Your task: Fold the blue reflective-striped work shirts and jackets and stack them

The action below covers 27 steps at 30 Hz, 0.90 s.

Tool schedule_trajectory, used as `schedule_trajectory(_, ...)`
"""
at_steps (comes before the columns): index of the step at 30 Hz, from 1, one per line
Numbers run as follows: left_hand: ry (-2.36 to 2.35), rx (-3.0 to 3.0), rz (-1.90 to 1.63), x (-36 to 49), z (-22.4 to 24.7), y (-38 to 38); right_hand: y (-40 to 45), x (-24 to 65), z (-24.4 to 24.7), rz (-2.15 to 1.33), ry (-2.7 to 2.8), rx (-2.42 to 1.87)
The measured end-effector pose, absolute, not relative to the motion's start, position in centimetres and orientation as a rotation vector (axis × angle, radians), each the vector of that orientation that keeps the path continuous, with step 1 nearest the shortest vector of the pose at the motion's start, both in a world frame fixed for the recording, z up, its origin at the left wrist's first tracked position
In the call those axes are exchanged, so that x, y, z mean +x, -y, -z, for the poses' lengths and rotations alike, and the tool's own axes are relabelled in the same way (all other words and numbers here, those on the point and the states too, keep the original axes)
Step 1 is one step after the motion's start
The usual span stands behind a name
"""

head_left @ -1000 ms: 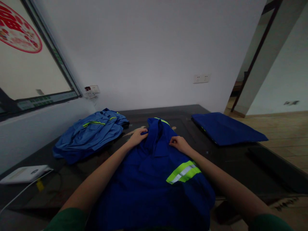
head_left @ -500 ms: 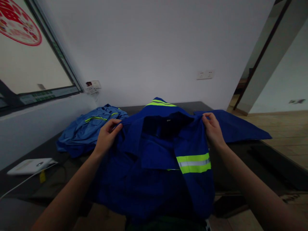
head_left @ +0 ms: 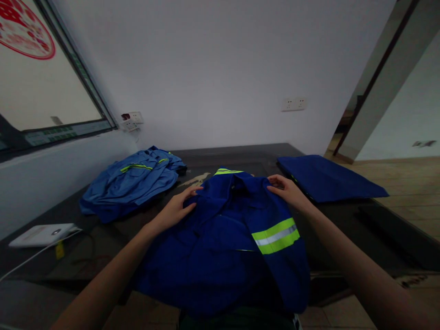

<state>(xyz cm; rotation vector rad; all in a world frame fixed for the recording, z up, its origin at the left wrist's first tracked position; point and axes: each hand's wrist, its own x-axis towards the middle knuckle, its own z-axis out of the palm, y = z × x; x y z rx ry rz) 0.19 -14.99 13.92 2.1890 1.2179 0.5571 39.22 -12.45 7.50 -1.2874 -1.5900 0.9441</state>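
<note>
A flat white device (head_left: 41,235) sits at the left of a dark table (head_left: 261,158), a white cable (head_left: 29,260) running from it past a small yellow tag (head_left: 59,250). A double socket (head_left: 294,104) is set in the pale wall (head_left: 213,78) behind; at left, a round red decoration (head_left: 25,30) marks the window (head_left: 41,91). Light wooden flooring (head_left: 405,183) stretches beyond the table's right side, beside an opening edged in dark trim (head_left: 378,75).

Dark table (head_left: 261,158); atop, crumpled garment (head_left: 134,185), overhanging jacket (head_left: 209,247), folded cloth (head_left: 328,178), white device (head_left: 39,235)
</note>
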Motion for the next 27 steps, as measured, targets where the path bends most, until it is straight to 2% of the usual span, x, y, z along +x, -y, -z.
schedule_trajectory(7,-1.217,2.425,-0.384,0.2,-14.0,15.6,13.4,40.5,-7.7,-0.974,1.568,-1.290)
schedule_trajectory(18,-1.173,2.670,-0.366,-0.4,-13.8,15.8,12.8,40.6,-6.6,-1.103,1.470,-1.310)
schedule_trajectory(27,-1.116,2.446,-0.375,1.3,-14.1,13.1,11.7,38.1,-5.6,-1.145,1.526,-1.261)
